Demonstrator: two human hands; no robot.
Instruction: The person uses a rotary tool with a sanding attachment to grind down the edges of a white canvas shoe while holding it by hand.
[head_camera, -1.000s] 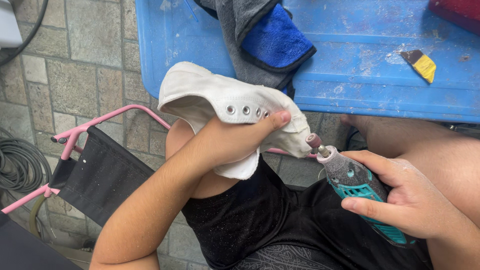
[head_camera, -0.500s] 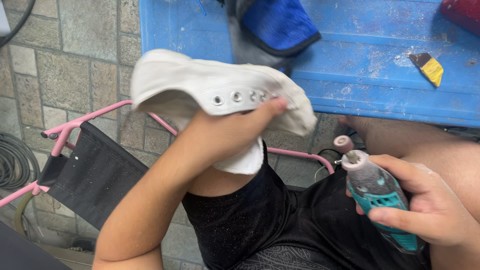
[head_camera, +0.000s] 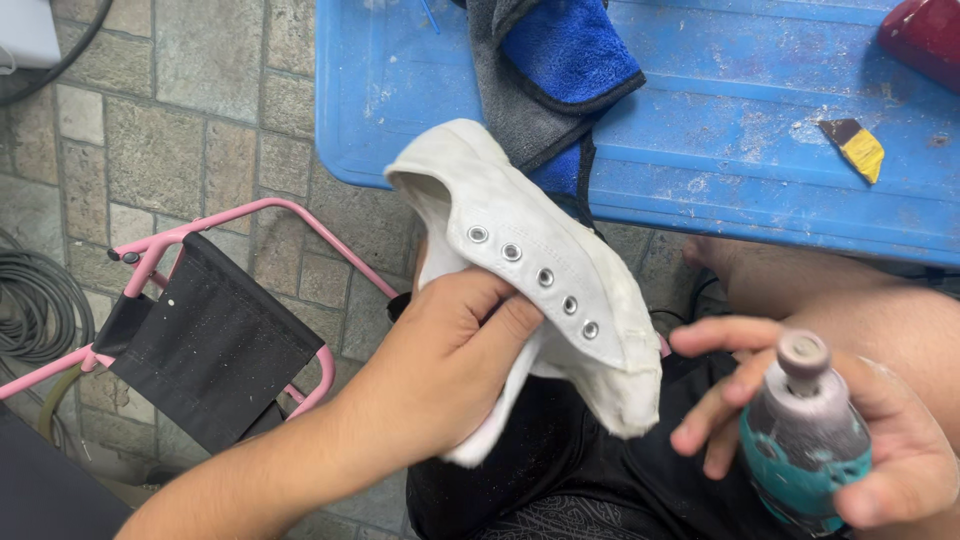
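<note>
white shoe (head_camera: 540, 270), teal-grey tool (head_camera: 805, 450), blue table (head_camera: 720, 190)

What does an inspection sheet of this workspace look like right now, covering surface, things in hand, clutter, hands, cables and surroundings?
Surface: blue plastic lid, dusty and scuffed.
Things in hand: white canvas shoe, laces out, eyelets facing the camera; teal and grey rotary tool, tip pointing up, clear of the shoe.
Clutter: blue and grey cloth; yellow scrap; dark red object at the lid's corner.
Hands: left hand grips the shoe's side; right hand holds the tool, fingers spread.
Cables: coiled grey cable on the floor.
Surroundings: stone-tile floor; pink folding stool with black seat.
</note>
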